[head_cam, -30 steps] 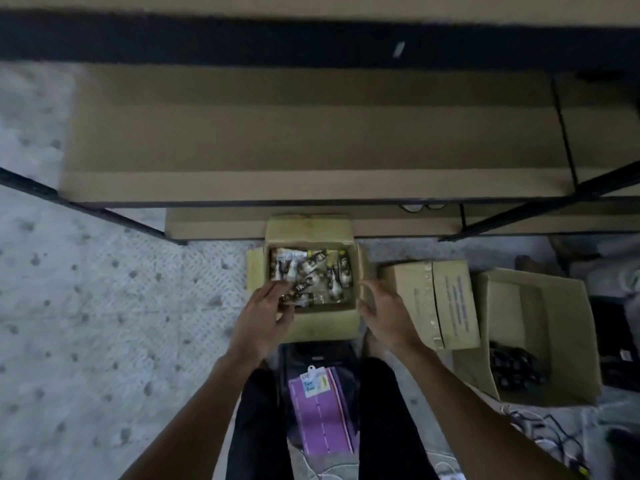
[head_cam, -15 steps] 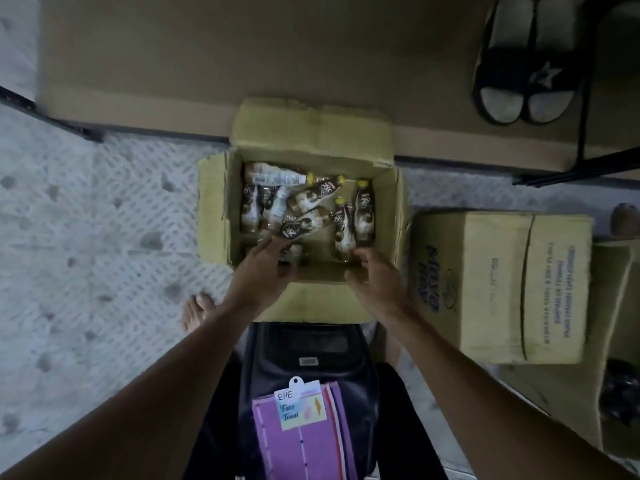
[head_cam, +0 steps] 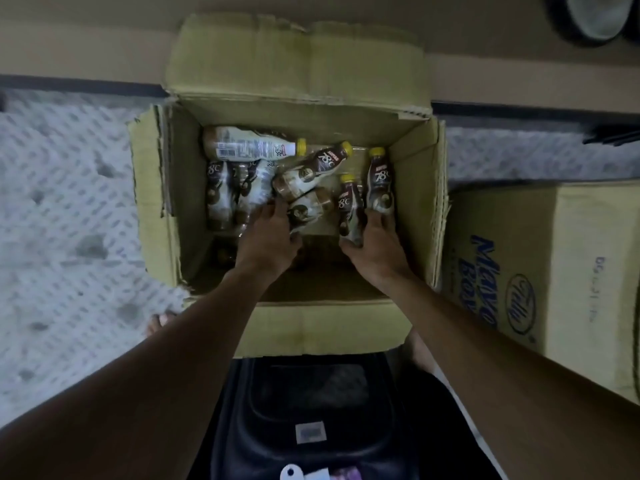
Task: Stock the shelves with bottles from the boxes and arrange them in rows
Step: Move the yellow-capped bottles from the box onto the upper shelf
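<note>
Both hands have gone deeper into the open cardboard box (head_cam: 152, 188) since half a second ago, and the camera has closed in, so the box fills more of the frame. The coffee bottles (head_cam: 311, 168) lie loose on its bottom, yellow caps mostly pointing toward the far wall.

One white-labelled bottle (head_cam: 249, 145) lies crosswise against that far wall. Two more lie side by side at the left of the heap.

The left hand (head_cam: 268, 237) reaches palm down onto the middle of the heap. Its fingertips rest on the bottle bases there and its thumb lies beside a bottle (head_cam: 308, 209) on its side. Whether it grips anything, I cannot tell.

The right hand (head_cam: 375, 240) curls around a brown "78°C" bottle (head_cam: 349, 206), thumb on its left side and fingers on the right. Its fingertips also touch the base of the next bottle (head_cam: 379, 181), just beside the box's right wall.

The box stands on a patterned floor (head_cam: 52, 202), its far flap leaning against the lowest shelf board (head_cam: 104, 39). A closed carton (head_cam: 571, 265) with blue print stands just right of it. Part of a sandal (head_cam: 595, 15) shows on the shelf board at the top right. Bare toes (head_cam: 161, 322) show at the near left corner of the box, and a black bag (head_cam: 304, 410) hangs below the arms.
</note>
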